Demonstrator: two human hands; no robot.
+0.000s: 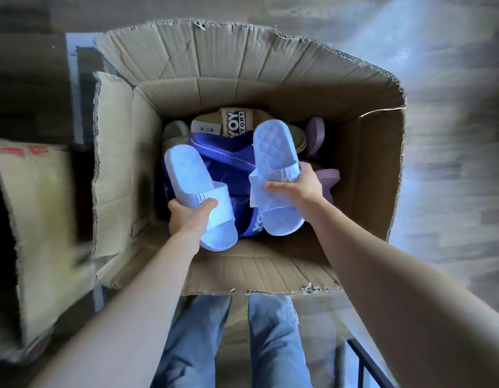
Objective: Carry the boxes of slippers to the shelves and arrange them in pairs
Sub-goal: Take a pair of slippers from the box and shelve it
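An open cardboard box (363, 169) stands on the floor in front of me, with slippers heaped in its bottom. My left hand (188, 217) grips a light blue slipper (186, 175) by its strap, over the left half of the box. My right hand (298, 186) grips a second light blue slipper (273, 152) with a quilted footbed, and a piece of clear wrap clings to its strap. Under them lie dark blue slippers (223, 152), a beige slipper (234, 119) with black lettering, a pale green slipper (174, 131) and purple slippers (316, 130).
A second cardboard box (41, 208) with red marks stands at the left, touching the open box's left flap (116, 152). A dark metal frame (368, 362) shows at the bottom right. My legs in jeans (270, 340) stand at the box's near edge on a grey wooden floor (452, 191).
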